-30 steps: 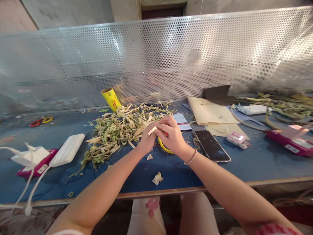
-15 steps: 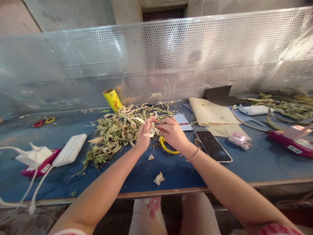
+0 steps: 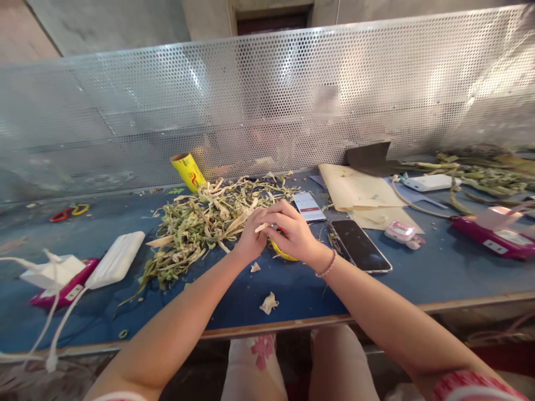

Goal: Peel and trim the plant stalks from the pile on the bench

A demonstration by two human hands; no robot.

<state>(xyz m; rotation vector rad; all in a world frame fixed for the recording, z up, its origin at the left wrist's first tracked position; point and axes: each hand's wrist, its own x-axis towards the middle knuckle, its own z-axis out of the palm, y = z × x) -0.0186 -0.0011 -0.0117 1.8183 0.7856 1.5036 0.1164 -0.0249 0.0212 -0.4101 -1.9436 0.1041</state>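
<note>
My left hand (image 3: pixel 252 238) and my right hand (image 3: pixel 292 231) are pressed together above the middle of the table, fingers closed and overlapping. Between them a pale dried plant strip (image 3: pixel 262 228) pokes out; the rest of it is hidden by the fingers. Just left and behind lies a heap of dried green and straw-coloured plant stalks (image 3: pixel 192 225). A yellow loop handle (image 3: pixel 284 254), partly covered by my right hand, lies beneath it with a bit of red showing. Two pale dried scraps, a small one (image 3: pixel 255 268) and a larger one (image 3: pixel 268 303), lie nearer the table edge.
A yellow tube (image 3: pixel 188 171) leans behind the heap. Right of my hands are a black-screened phone (image 3: pixel 361 246), a pink case (image 3: pixel 403 233) and brown paper (image 3: pixel 355 186). White power banks and magenta power strips (image 3: pixel 495 236) lie at both sides. A perforated metal screen (image 3: pixel 267 111) borders the back.
My hands have come together and closed over the pale strips that showed between them. The fingers now overlap, and only a short pale end sticks out. The view has shifted slightly.
</note>
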